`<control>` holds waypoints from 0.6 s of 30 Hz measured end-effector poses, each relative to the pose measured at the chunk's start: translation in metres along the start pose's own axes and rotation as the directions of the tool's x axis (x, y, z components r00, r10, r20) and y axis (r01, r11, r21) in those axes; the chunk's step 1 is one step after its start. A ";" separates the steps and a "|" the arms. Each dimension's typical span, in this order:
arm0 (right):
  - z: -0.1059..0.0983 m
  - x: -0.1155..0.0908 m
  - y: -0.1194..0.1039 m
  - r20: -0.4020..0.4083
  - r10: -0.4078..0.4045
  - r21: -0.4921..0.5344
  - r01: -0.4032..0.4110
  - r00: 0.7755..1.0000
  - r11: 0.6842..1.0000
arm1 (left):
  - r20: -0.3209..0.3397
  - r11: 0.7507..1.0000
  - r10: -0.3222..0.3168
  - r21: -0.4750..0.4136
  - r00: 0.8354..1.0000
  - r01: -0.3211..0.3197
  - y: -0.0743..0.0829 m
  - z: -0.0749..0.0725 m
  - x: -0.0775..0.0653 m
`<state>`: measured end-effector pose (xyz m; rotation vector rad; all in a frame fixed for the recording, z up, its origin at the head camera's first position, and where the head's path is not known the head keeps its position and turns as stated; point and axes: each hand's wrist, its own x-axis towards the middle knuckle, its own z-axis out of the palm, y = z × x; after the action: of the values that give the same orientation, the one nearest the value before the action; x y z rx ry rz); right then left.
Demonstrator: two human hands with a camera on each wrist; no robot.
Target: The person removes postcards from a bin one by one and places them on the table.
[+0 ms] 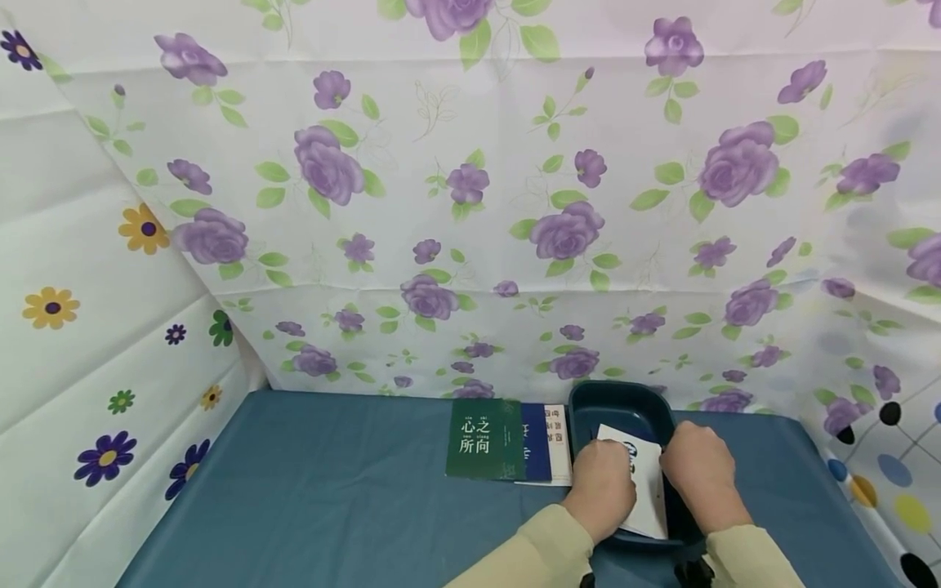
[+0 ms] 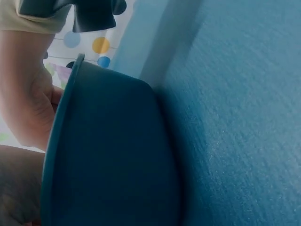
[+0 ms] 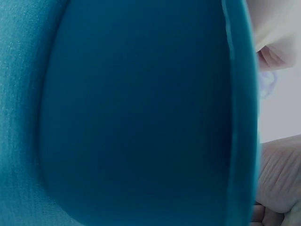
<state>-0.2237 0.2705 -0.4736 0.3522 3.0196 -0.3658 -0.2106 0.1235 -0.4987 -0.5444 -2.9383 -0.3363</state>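
A white book [image 1: 648, 494] with dark print near its top is tilted inside a dark teal plastic basin [image 1: 621, 394]. My left hand [image 1: 603, 488] grips the book's left edge, fingers curled. On the opposite edge my right hand [image 1: 703, 474] holds it near the upper right corner; its fingertips are hidden. In the left wrist view the basin's outer wall [image 2: 113, 146] covers most of the book. The right wrist view likewise shows mainly the basin's side [image 3: 141, 117], with part of the white book [image 3: 282, 108] beyond the rim.
Left of the basin, a green book [image 1: 485, 457] overlaps a blue book [image 1: 538, 441] and a cream-white book [image 1: 559, 445]. All lie on a blue-covered table [image 1: 331, 482]. Flowered sheets [image 1: 470, 245] hang behind and at the sides.
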 end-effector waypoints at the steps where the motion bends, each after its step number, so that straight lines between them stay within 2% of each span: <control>1: 0.000 0.000 0.000 0.000 -0.001 0.001 0.001 1.000 1.000 | 0.001 1.000 0.000 -0.002 1.000 0.000 0.000 0.000 0.000; 6: 0.000 0.000 0.001 0.012 -0.009 0.006 0.009 1.000 1.000 | 0.021 1.000 0.003 0.026 1.000 -0.003 0.003 0.000 0.001; 8: -0.001 -0.001 0.001 0.013 -0.012 0.007 0.012 1.000 1.000 | 0.059 0.998 0.001 0.056 0.998 -0.004 0.005 0.001 0.001; 13: 0.000 -0.001 0.000 0.009 -0.016 0.009 0.016 1.000 1.000 | 0.137 0.994 -0.053 0.098 0.989 0.039 0.009 0.007 0.002; 18: 0.000 -0.001 0.002 0.003 -0.020 0.013 0.020 1.000 1.000 | 0.134 0.989 -0.055 0.140 0.989 0.037 0.012 0.011 0.001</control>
<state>-0.2221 0.2716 -0.4743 0.3222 3.0210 -0.3868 -0.2079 0.1377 -0.5064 -0.5003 -3.0802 -0.1028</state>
